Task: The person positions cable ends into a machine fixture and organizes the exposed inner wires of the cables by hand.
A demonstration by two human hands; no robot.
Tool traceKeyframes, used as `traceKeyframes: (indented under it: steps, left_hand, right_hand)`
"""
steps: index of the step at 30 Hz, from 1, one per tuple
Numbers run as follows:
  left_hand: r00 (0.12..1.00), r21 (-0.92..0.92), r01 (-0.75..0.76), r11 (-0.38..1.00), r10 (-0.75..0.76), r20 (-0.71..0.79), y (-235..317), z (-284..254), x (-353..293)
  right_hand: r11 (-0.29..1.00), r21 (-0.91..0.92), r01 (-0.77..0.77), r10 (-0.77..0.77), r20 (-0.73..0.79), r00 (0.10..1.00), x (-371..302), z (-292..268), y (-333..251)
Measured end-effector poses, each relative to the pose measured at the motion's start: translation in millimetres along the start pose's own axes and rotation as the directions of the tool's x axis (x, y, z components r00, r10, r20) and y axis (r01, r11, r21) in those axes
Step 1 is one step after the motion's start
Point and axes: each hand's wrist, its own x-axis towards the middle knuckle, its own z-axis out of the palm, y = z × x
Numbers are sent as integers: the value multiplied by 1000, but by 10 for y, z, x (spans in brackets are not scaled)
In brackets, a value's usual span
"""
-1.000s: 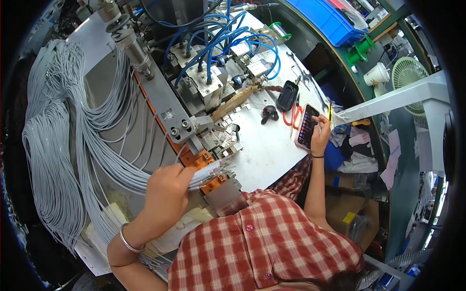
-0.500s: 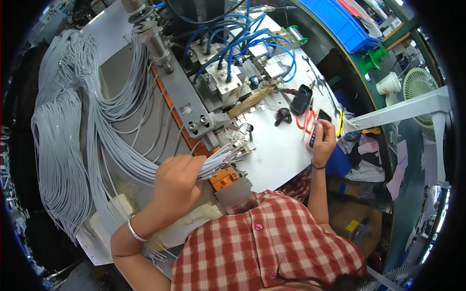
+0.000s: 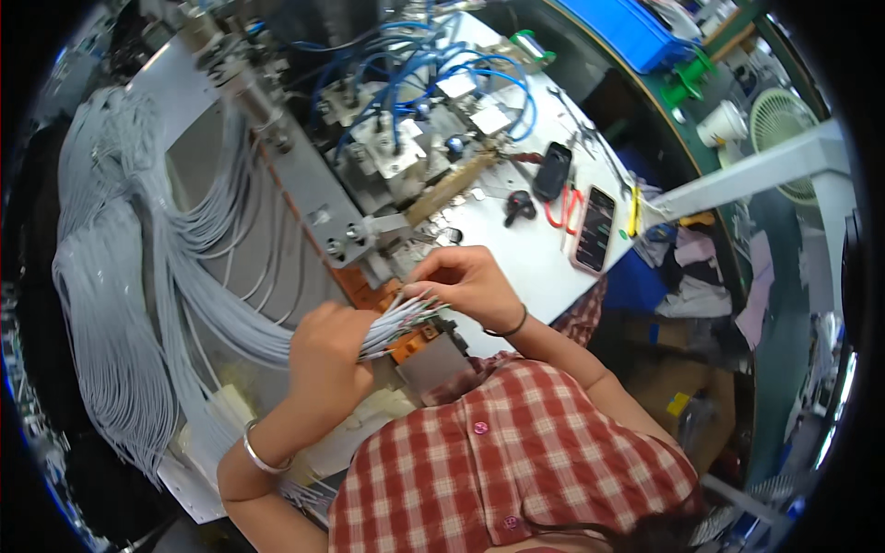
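My left hand (image 3: pixel 330 355) is wrapped round a thick bundle of grey cables (image 3: pixel 241 324), whose stripped ends (image 3: pixel 406 323) stick out past the fingers. Small coloured wires show at those tips. Over the same ends my right hand (image 3: pixel 470 288) is closed, thumb and forefinger pinched on one grey cable's end. The ends lie over an orange block (image 3: pixel 413 347) of the metal machine (image 3: pixel 318 207). A smartphone (image 3: pixel 595 230) with its screen lit rests on the white table (image 3: pixel 544 286), to the right of my right hand.
Large grey cable coils (image 3: pixel 111 323) lie at the left. Blue tubes (image 3: pixel 433 69) loop over the machine. On the table are red-handled pliers (image 3: pixel 564 214), a black oval object (image 3: pixel 552 171) and wrenches (image 3: pixel 590 129). A white arm (image 3: pixel 747 170) crosses the right, near a fan (image 3: pixel 784 138).
My right hand has let go of the smartphone and moved left to the cable ends, pinching one. My left hand still grips the bundle. The whole view has shifted slightly.
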Motion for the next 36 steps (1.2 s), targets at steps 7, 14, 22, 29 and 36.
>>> traceKeyframes:
  steps: [7,14,22,29,36]
  left_hand:
    - [994,11,102,995,-102,-28,73,-85,51]
    - [998,-5,47,999,-47,-50,79,-56,86]
    - [999,-10,28,1000,-29,-32,49,-40,92]
    - [995,51,-98,994,99,-14,-5,31,52]
    - [997,55,70,996,-72,32,55,-83,29]
  right_hand:
    - [992,40,-116,114,46,992,-5,-15,-65]
    - [952,203,-230,164,294,941,-2,-97,-90]
    - [982,71,-177,167,125,978,-20,-64,-151]
    - [989,-81,-124,131,90,987,34,-126,36]
    - [955,-23,-294,293,188,937,100,-165,119]
